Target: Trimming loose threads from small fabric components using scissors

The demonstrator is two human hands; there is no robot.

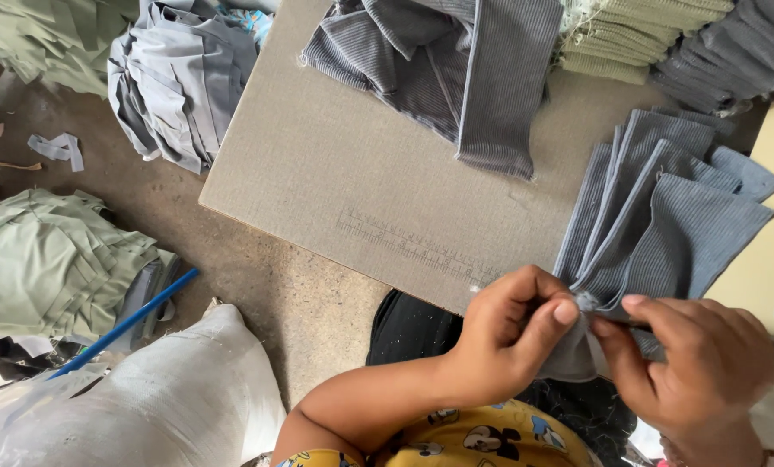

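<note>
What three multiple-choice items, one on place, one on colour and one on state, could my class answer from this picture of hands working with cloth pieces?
1. Where does the fan of blue-grey ribbed cloth pieces lie?
A. On the floor
B. On the grey board's right side
C. On the white sack

2. What colour is the stick on the floor?
A. Blue
B. Red
C. Yellow

3. What are the left hand and right hand doing?
A. Resting flat, empty
B. Pinching the cloth pieces' corner
C. Holding scissors

Answers: 1 B, the fan spreads over the grey board at right. 2 A, it is bright blue. 3 B, both thumbs and forefingers close on the gathered corner.
</note>
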